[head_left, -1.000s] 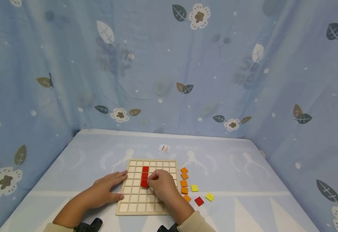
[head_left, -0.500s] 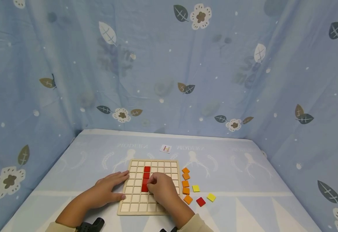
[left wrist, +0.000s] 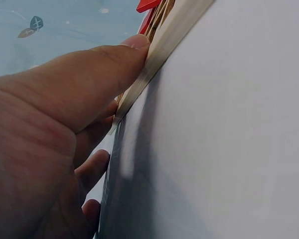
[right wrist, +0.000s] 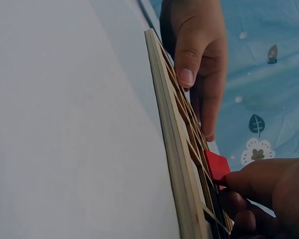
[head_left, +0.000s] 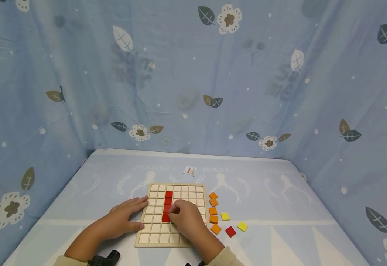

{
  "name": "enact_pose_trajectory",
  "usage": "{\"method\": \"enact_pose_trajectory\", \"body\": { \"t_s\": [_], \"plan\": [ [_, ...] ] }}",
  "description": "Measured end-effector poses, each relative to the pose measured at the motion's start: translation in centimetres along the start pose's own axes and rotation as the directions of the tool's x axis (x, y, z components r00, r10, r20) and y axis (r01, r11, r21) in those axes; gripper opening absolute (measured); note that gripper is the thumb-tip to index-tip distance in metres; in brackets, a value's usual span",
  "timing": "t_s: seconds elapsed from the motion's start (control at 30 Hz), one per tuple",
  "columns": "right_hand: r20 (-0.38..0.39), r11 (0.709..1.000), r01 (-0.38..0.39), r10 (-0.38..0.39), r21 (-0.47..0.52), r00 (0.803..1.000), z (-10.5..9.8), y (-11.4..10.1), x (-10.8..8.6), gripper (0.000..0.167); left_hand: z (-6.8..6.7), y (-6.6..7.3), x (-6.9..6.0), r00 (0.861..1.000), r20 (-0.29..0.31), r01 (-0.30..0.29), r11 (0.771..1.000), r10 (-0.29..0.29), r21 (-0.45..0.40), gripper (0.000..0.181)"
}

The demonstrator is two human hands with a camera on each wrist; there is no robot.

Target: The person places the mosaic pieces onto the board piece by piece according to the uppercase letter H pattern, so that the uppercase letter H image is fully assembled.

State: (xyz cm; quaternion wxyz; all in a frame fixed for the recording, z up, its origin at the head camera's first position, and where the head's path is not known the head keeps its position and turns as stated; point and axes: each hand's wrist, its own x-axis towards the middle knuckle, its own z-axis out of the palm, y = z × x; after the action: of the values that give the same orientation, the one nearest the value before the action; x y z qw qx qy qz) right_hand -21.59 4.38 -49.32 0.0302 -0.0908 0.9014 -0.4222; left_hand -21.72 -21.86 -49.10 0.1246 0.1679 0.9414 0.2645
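A square wooden grid board [head_left: 141, 240] lies on the table, with a column of several red tiles [head_left: 168, 201] on its cells. My right hand [head_left: 187, 218] pinches the lowest red tile [head_left: 166, 217] of that column between thumb and finger. In the right wrist view this red tile [right wrist: 217, 167] stands tilted up from the grid. My left hand [head_left: 122, 218] rests on the board's left edge with its fingers spread. The left wrist view shows its thumb [left wrist: 134, 47] touching the wooden rim [left wrist: 154, 64].
To the right of the board, orange tiles [head_left: 213, 211] lie in a loose row. Beyond them are two yellow tiles [head_left: 225, 216] and a loose red tile [head_left: 230, 231]. A small printed card [head_left: 190, 170] lies behind the board. A patterned curtain [head_left: 193, 92] surrounds the table.
My right hand has moved the pinched red tile slightly toward me, down the column, uncovering the red tile above it. The left hand stays on the board's edge.
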Motion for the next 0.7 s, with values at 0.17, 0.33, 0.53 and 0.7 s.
{"method": "enact_pose_trajectory", "body": {
  "t_s": [0.17, 0.33, 0.53, 0.7],
  "plan": [
    [0.005, 1.000, 0.002, -0.003, 0.017, 1.000, -0.03, 0.15, 0.04, 0.022, 0.05, -0.01, 0.10, 1.000, 0.000, -0.003, 1.000, 0.003, 0.000, 0.086],
    [0.012, 0.999, -0.002, 0.001, 0.038, 1.000, 0.10, 0.24, 0.08, 0.021, 0.04, -0.06, 0.04, 1.000, 0.004, -0.006, 1.000, 0.006, 0.005, 0.087],
    [0.003, 1.000, 0.007, -0.007, 0.013, 1.000, -0.04, 0.25, 0.01, 0.021, -0.01, 0.08, 0.00, 1.000, 0.003, -0.012, 1.000, 0.012, -0.009, 0.086],
    [0.005, 0.999, 0.013, -0.013, 0.030, 1.000, -0.14, 0.27, -0.02, 0.021, 0.00, 0.07, 0.13, 1.000, 0.001, -0.010, 1.000, 0.010, -0.005, 0.087]
  ]
}}
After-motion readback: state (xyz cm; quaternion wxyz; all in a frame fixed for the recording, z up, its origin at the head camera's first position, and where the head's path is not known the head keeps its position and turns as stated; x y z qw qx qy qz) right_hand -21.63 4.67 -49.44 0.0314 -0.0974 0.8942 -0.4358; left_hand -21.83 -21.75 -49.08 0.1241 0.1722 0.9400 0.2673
